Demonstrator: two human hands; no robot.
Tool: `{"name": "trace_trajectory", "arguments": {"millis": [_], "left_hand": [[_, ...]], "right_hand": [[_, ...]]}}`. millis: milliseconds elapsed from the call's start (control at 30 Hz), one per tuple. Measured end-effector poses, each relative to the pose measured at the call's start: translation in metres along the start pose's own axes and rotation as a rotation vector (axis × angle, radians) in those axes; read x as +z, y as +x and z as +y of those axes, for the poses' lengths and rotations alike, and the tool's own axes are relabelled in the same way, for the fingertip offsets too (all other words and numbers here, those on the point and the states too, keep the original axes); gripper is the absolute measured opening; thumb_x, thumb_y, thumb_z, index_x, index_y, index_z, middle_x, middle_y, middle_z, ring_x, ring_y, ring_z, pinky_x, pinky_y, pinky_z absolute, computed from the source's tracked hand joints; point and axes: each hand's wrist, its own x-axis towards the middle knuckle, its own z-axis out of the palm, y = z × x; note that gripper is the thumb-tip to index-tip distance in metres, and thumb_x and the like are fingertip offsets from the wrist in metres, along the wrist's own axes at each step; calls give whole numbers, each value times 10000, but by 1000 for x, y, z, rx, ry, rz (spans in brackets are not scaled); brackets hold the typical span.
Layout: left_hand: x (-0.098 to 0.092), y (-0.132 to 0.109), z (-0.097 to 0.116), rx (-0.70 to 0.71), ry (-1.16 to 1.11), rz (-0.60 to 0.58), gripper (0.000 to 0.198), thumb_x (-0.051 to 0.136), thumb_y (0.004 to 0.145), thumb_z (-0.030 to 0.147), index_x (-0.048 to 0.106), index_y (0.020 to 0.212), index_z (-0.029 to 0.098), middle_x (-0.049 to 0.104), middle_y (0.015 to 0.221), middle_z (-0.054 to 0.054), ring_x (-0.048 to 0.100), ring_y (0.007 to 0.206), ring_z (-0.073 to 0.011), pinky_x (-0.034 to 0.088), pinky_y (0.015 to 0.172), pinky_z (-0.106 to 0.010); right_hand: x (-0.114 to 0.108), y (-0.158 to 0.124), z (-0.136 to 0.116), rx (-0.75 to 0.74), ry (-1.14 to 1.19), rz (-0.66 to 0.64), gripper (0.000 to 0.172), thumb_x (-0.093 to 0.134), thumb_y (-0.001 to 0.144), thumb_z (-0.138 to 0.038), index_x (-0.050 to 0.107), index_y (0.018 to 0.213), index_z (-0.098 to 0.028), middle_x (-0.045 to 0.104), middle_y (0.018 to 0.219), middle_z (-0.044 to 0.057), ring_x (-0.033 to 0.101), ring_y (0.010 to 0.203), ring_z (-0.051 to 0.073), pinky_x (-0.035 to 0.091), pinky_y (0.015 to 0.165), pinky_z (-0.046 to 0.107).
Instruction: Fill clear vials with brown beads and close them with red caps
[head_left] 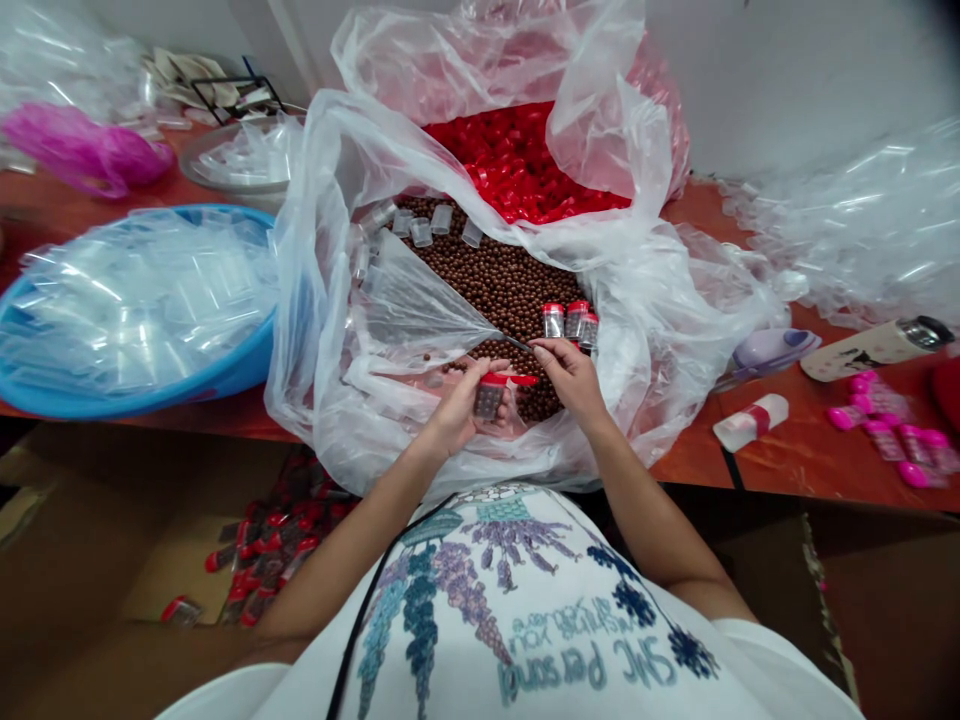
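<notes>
Left hand [457, 412] grasps a small jar [489, 402] of dark pellets, red at its top, over the liner bag [315, 300] at the counter's [780, 445] front edge. Right hand [571, 378] pinches a thin dark piece, identity unclear, by the gathered tip of a clear sheet [427, 300]. Judgement: jar best kept low over the brown beads [517, 275], containing spills. Capped jars [553, 320] rest beyond right hand; red pieces [510, 165] lie toward back edge.

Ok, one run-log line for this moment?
left hand: holding red-topped jar | right hand: pinching thin dark strip | nearby: brown balls in plastic bag
</notes>
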Motion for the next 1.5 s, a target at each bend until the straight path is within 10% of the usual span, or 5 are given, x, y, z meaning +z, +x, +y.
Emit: {"name": "trace_trajectory", "arguments": {"millis": [400,600,900,1500], "left_hand": [[5,4,-15,19,127,56,511,424,867,592,622,1081,172,636,617,-30,530,378,-121,426,392,-228],[1,-4,5,91,48,48,590,373,874,612,539,1200,148,616,644,-35,574,472,-125,459,450,-218],[11,3,-5,61,81,53,623,381,835,671,599,1084,144,621,669,-45,578,480,-132,424,416,-211],[2,15,-31,207,96,263,350,567,814,419,648,1030,154,680,782,-34,625,658,-144,481,569,-222]], "right_hand": [[-5,-7,-45,-385,-323,-448,289,494,929,-344,646,1148,-233,656,1148,64,577,1022,196,421,919,366],[-18,-26,-45,-170,-393,-69,308,462,930,-431,644,1037,-207,664,934,72,599,891,200,457,790,316],[8,-35,-43,-256,-626,-229,815,629,759,-576,370,1370,-102,579,1155,189,535,1022,333,442,858,456],[20,-32,-19,-460,-576,-305,693,587,798,-542,431,1299,-89,597,1120,186,549,994,300,449,838,430]]}}
